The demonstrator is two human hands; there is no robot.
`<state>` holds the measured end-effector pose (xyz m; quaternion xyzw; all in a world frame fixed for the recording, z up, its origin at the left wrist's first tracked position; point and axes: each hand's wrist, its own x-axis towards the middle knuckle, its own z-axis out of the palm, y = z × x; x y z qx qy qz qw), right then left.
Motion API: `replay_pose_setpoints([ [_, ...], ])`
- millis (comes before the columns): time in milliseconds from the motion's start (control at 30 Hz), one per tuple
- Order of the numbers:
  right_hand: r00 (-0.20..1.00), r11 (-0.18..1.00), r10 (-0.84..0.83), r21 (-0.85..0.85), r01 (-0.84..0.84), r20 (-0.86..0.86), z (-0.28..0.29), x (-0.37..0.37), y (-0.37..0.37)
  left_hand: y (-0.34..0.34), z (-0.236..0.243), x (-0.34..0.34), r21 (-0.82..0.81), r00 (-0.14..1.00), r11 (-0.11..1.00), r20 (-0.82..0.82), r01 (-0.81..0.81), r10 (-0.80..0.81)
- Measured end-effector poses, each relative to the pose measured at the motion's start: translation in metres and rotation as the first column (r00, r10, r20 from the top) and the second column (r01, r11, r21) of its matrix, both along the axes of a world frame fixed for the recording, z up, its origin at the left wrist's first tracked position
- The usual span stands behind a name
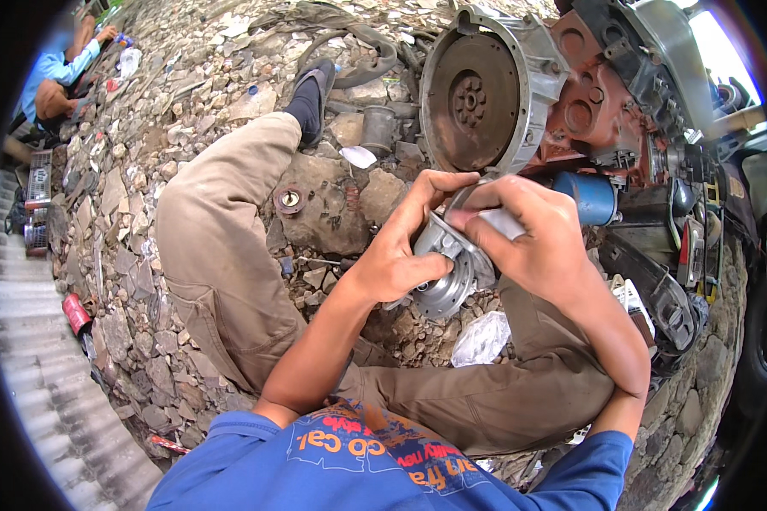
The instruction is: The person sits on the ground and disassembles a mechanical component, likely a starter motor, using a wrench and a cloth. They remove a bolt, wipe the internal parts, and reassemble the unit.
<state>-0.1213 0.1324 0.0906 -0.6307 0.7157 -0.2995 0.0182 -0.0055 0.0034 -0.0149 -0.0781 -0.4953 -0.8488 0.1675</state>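
A silver cast-metal housing (448, 288) with a round flanged end is held over my bent legs. My left hand (407, 243) is closed around its left side, the thumb lying across the round end. My right hand (533, 223) bends over the upper right of the housing with its fingers pinched together. A pale, sheet-like piece (504, 223) shows between those fingers, against the metal; its material is unclear. The right fingertips are partly hidden behind the hand. Below the housing, a crumpled clear plastic bag (481, 339) lies by my leg.
A red engine block (584, 98) with a large flywheel (473, 102) and blue oil filter (586, 198) stands ahead right. On the stony ground sit a small round metal part (290, 200), a spring (352, 198) and a metal cylinder (378, 130). A person (55, 72) crouches far left.
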Motion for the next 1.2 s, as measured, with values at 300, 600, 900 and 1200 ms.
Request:
replay_pose_setpoints([
  [300, 0.986, 0.986, -0.127, -0.119, 0.113, -0.111, -0.009, -0.011, 0.000, 0.000, 0.010, 0.002, 0.082, 0.988, 0.997, 0.153, 0.008, -0.021],
  [600, 0.999, 0.998, -0.023, -0.059, 0.025, 0.047, -0.012, -0.011, -0.005, 0.001, 0.000, -0.003, 0.079, 1.000, 0.997, 0.028, -0.012, 0.009],
  [900, 0.985, 0.991, -0.121, -0.033, 0.127, 0.126, -0.014, -0.010, -0.007, 0.009, -0.005, -0.007, 0.179, 0.997, 0.983, 0.067, -0.034, 0.022],
  [1200, 0.945, 0.965, -0.261, 0.054, 0.255, 0.196, -0.017, -0.021, -0.005, 0.005, 0.008, -0.006, -0.021, 0.978, 0.991, 0.158, -0.135, 0.137],
])
